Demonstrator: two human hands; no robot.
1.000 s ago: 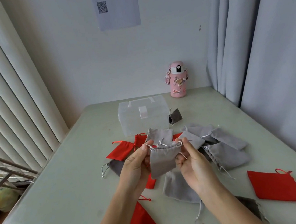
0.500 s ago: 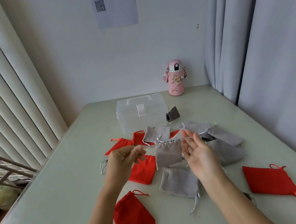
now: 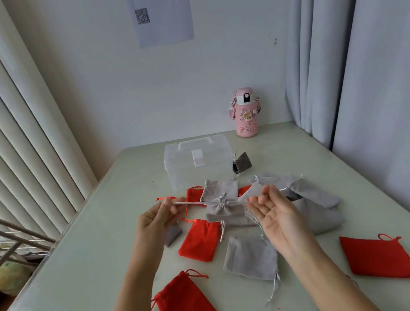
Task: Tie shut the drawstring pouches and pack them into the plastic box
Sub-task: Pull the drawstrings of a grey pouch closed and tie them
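Note:
A grey drawstring pouch (image 3: pixel 223 210) hangs between my hands, its mouth gathered tight into a pucker. My left hand (image 3: pixel 155 222) pinches the silver cord on its left side, and my right hand (image 3: pixel 273 211) pinches the cord on its right, palm up. The cords are stretched out straight to both sides. Behind it stands the clear plastic box (image 3: pixel 198 165) with its lid down. Several loose grey and red pouches lie on the table around my hands, among them a red pouch (image 3: pixel 200 240) and a grey pouch (image 3: pixel 251 258) just below.
A pink bottle (image 3: pixel 245 113) stands at the back by the wall. A small dark grey pouch (image 3: pixel 242 162) leans against the box's right side. Red pouches lie at the near left (image 3: pixel 185 305) and far right (image 3: pixel 379 257). Curtains hang along the right, blinds along the left.
My hands have moved apart, pulling the cords outward. The grey pouch's mouth has gone from open and flat to cinched tight.

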